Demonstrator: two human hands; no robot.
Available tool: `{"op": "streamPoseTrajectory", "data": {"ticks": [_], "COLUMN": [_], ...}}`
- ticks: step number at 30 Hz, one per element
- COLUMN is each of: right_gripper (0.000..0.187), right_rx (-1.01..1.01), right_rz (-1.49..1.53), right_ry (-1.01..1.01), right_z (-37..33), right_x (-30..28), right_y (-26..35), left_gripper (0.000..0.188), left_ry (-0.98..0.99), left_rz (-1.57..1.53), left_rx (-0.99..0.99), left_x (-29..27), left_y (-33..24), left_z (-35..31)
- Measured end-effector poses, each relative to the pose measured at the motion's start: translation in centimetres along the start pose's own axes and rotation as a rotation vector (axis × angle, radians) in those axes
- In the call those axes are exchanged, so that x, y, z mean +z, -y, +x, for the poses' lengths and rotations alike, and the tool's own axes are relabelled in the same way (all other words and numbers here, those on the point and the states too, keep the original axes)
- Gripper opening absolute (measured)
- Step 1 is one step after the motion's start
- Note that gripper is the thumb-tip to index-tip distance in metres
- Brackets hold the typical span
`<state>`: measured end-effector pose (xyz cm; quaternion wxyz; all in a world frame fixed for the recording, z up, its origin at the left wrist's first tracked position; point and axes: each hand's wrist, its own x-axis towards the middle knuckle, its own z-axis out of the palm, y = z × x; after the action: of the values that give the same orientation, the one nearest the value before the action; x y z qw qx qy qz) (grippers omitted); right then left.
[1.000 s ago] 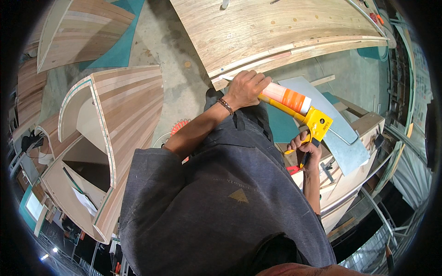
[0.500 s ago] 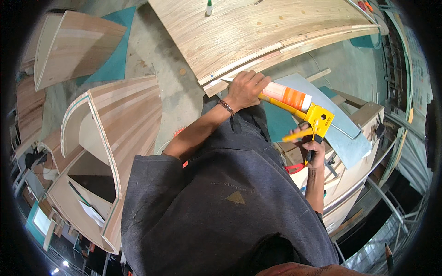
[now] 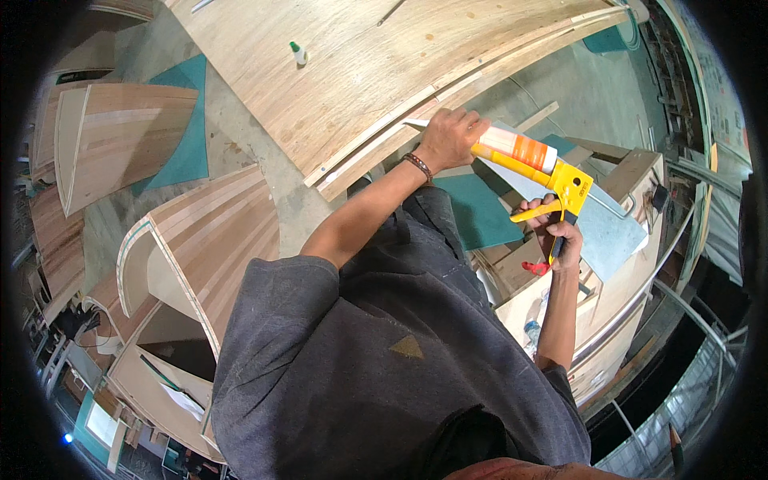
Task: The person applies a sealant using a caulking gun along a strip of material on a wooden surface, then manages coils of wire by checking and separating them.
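A yellow caulking gun (image 3: 566,182), loaded with an orange-and-white cartridge (image 3: 531,152), is held in both my hands. My left hand (image 3: 453,139) closes round its front end, a beaded bracelet on the wrist. My right hand (image 3: 560,237) wraps the handle, its fingers around the trigger. The pale nozzle (image 3: 414,123) pokes out past my left hand, pointing at the strips along the near edge of the large wooden panel (image 3: 336,88). Whether the tip touches the wood, I cannot tell. Two parallel wooden strips (image 3: 364,160) run along that edge with a dark gap between them.
A small white bottle with a green cap (image 3: 298,54) stands on the panel. Curved wooden cabinet pieces (image 3: 224,216) stand on the left. To the right are a wooden workbench (image 3: 596,328), a grey-blue sheet (image 3: 612,236) and a teal sheet (image 3: 472,214).
Both hands have carried the caulking gun rightward along the panel's edge, away from its near-left corner. The view has shifted, showing more of the panel's left side.
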<state>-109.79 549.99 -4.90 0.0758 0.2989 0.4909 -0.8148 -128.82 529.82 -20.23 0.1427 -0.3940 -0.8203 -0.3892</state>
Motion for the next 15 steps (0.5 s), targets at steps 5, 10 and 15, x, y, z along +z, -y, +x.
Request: {"op": "streamPoseTrajectory", "data": {"ticks": [5,10,15], "right_gripper": [0.045,0.042,0.039], "right_rx": [0.036,0.056,0.09], "right_rz": [0.091,0.049,0.001], "right_ry": [0.082,0.097,0.081], "right_z": [2.3,3.8,4.8], "right_x": [-1.2,-2.0,-1.8], "right_y": [1.2,3.0,5.4], "left_gripper": [0.049,0.046,0.041], "left_ry": [0.087,0.045,-0.01], "left_rz": [0.027,0.029,0.022], "left_rx": [-0.047,-0.07,-0.107], "left_x": [1.3,2.4,3.0], "left_y": [0.5,0.4,0.5], "left_z": [1.1,2.3,3.8]}}
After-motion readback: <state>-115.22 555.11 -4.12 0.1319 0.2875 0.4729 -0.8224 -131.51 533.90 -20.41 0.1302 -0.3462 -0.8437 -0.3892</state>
